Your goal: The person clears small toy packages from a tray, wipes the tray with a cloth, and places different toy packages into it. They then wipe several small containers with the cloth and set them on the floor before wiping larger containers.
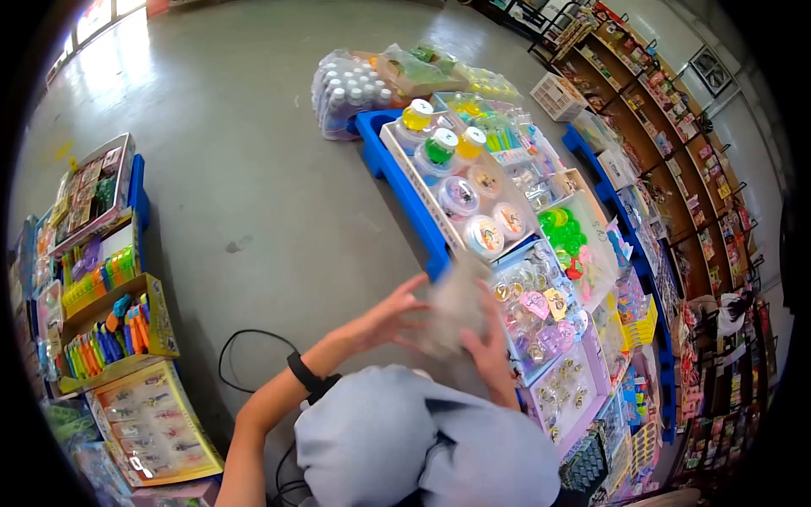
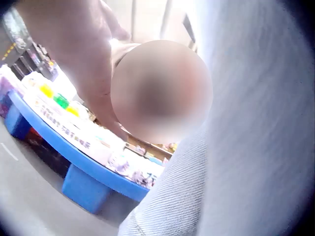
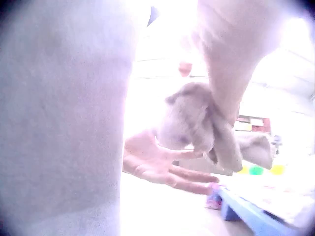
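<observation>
A crumpled grey-beige cloth (image 1: 456,308), blurred in the head view, hangs between the two hands above the lap. My right hand (image 1: 490,342) grips it, and the right wrist view shows the bunched cloth (image 3: 189,118) with loose ends sticking out by the fingers. To the left of it my left hand (image 1: 384,319) is spread, its straight fingers (image 3: 192,174) pointing toward the cloth with nothing in them. In the left wrist view a round blur covers the middle, beside the left hand (image 2: 81,59). Grey-blue trousers (image 1: 372,439) fill the space below.
At the right, a blue pallet (image 1: 405,203) bears trays of toys, tubs and a box of bottles with coloured caps (image 1: 441,145). More toy boxes (image 1: 118,338) stand at the left. A black cable (image 1: 245,334) lies on the grey floor (image 1: 270,186). Shelves (image 1: 667,144) line the far right.
</observation>
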